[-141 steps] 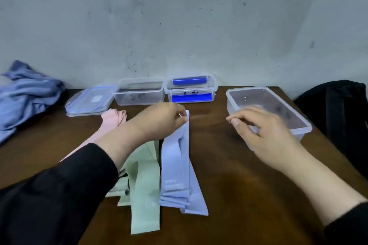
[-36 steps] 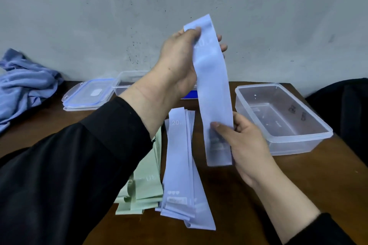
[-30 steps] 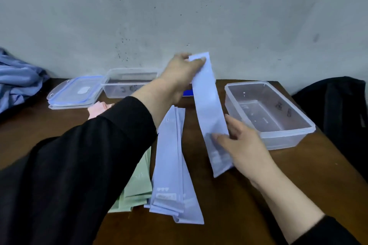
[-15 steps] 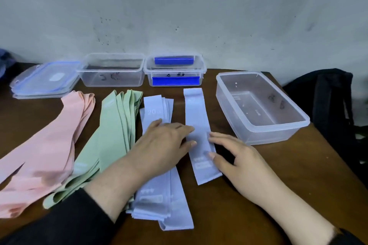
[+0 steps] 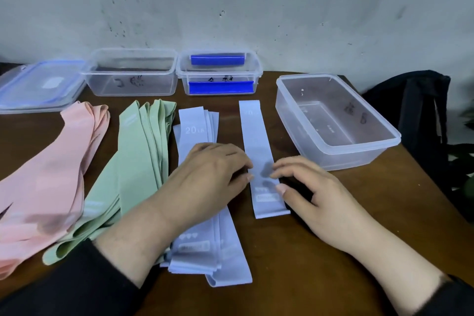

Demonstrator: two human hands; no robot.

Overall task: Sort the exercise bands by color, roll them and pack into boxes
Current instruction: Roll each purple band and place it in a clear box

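One light blue band lies flat and alone on the brown table, right of a stack of several blue bands. My left hand lies across that stack, its fingertips touching the single band's left edge. My right hand touches the band's right edge with relaxed fingers. Left of the blue stack lie a pile of green bands and a pile of pink bands. An empty clear box stands just right of the single band.
At the back by the wall stand an empty clear box, a clear box with blue clips and stacked lids. A black bag sits off the table's right edge.
The blue band, earlier held up between both hands, was lowered and now lies flat on the table. Both hands came down to its lower half. In the last half second little moved.
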